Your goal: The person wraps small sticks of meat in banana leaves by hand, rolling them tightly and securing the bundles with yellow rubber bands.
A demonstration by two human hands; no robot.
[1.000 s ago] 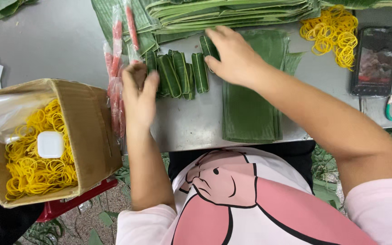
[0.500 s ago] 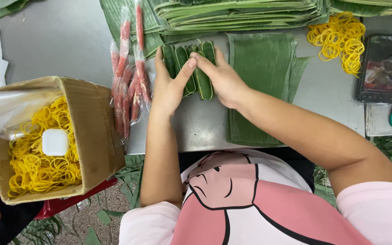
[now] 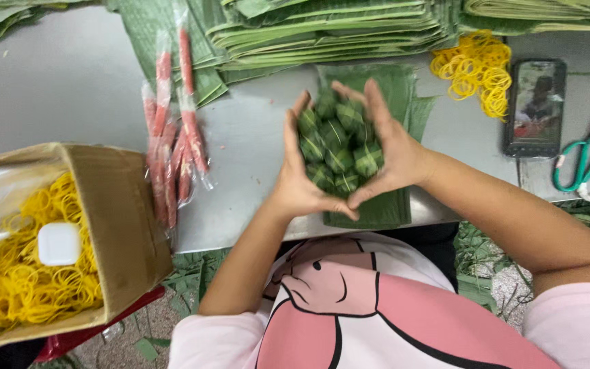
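Both my hands cup a bundle of several small leaf-wrapped rolls [image 3: 336,148], seen end-on, above the grey table's front edge. My left hand [image 3: 296,179] presses the bundle's left side, my right hand [image 3: 388,145] the right side, and the heels of the two palms meet below it. Under the bundle lies a flat green banana leaf piece [image 3: 375,210] on the table.
Red sausages in clear wrappers [image 3: 174,145] lie left of my hands. A cardboard box [image 3: 121,219] of yellow rubber bands with a white block stands at the left. Stacked leaves [image 3: 336,31], loose yellow bands [image 3: 476,68], a phone [image 3: 535,106] and green-handled scissors [image 3: 585,164] sit behind and right.
My hands gathered the rolls that lay side by side on the leaf, turned them upright and lifted them together as one bundle toward me.
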